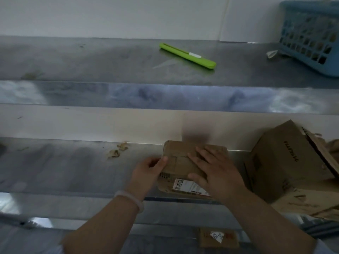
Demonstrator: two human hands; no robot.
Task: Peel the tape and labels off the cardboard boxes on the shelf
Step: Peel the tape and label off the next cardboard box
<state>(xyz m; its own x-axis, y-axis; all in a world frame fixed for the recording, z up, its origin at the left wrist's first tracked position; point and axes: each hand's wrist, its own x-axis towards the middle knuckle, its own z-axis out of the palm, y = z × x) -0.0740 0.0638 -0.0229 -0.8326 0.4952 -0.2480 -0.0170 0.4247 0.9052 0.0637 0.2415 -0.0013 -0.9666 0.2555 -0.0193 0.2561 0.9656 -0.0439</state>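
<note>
The small cardboard box [176, 162] lies flat on the lower metal shelf [73, 171]. Its long axis seems to run from the person toward the wall, with the white label [189, 187] at the near end. The left hand [146, 171] has its grip clamped on the box's left edge. The right hand [216, 173] presses flat on top, fingers apart.

No text can be read. The white shipping label [190, 187] on the small cardboard box [176, 162], the dark lettering on the larger box [278, 162], and the handwriting on the torn white scrap [217, 236] are all too blurred.
</note>
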